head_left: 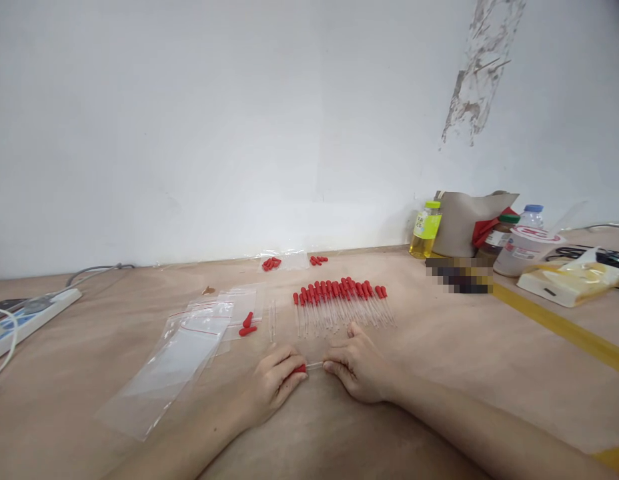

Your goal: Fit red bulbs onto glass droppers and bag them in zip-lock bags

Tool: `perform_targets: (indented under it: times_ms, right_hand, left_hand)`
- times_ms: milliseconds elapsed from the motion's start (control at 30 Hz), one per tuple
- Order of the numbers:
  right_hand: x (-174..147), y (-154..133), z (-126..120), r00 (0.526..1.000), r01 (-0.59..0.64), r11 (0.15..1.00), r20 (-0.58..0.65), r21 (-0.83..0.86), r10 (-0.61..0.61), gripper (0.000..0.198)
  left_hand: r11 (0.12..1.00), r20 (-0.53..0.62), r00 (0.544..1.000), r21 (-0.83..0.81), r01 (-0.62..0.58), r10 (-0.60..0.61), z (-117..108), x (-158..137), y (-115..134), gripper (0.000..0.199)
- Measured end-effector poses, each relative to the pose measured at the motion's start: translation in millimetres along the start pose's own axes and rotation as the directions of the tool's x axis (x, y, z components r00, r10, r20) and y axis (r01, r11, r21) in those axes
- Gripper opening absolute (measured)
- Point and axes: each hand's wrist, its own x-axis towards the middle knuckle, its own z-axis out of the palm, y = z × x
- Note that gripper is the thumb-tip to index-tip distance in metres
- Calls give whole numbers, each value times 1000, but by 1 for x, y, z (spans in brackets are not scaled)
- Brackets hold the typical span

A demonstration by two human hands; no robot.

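Note:
My left hand point(280, 381) is closed around a red rubber bulb point(300, 369), most of it hidden by the fingers. My right hand point(357, 367) pinches a thin clear glass tube point(314, 365), which runs level from the bulb into my right fingertips. Just beyond my hands lies a row of assembled droppers point(334, 300) with red bulbs pointing to the wall. Left of that row are a few bare glass tubes point(273, 321). Two loose red bulbs point(247, 325) rest on the edge of the clear zip bags.
Clear zip bags point(182, 350) spread over the left side. More red bulbs point(271, 264) lie near the wall. A power strip point(49, 317) is at far left. Along the right stand a yellow bottle point(425, 230), a lidded cup point(524, 252) and a tissue pack point(572, 280).

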Motion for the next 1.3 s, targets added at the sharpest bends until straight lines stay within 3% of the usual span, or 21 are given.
perform_targets:
  times_ms: [367, 600, 667, 767, 900, 1067, 1167, 1300]
  right_hand:
    - [2, -8, 10, 997, -32, 999, -66, 18, 33, 19]
    - [0, -11, 5, 992, -7, 991, -126, -133, -10, 21]
    - [-3, -11, 4, 991, -23, 988, -134, -154, 2, 20]
    - [-4, -7, 2, 980, -139, 989, -149, -50, 130, 22]
    - [5, 6, -5, 926, -324, 930, -145, 174, 349, 25]
    - [43, 10, -11, 806, -533, 816, -161, 221, 570, 23]
    - [73, 4, -1, 753, -629, 770, -166, 105, 637, 24]
    - [100, 0, 19, 723, -686, 728, -118, -8, 680, 25]
  left_hand:
    - [999, -15, 999, 3, -49, 49, 2, 0, -2, 18]
    - [988, -163, 983, 141, -67, 90, 7, 3, -13, 20]
    - [984, -209, 976, 178, -30, 68, 5, 3, -16, 26]
    - [970, -314, 948, 215, 116, -44, -2, 1, -21, 34]
    - [938, -438, 878, 182, 295, -191, -9, 0, -34, 11]
    - [872, -496, 794, 134, 471, -352, -12, 2, -49, 27]
    - [845, -485, 784, 151, 513, -389, -15, 1, -55, 17]
    - [861, -451, 805, 136, 490, -387, -17, -3, -64, 17]
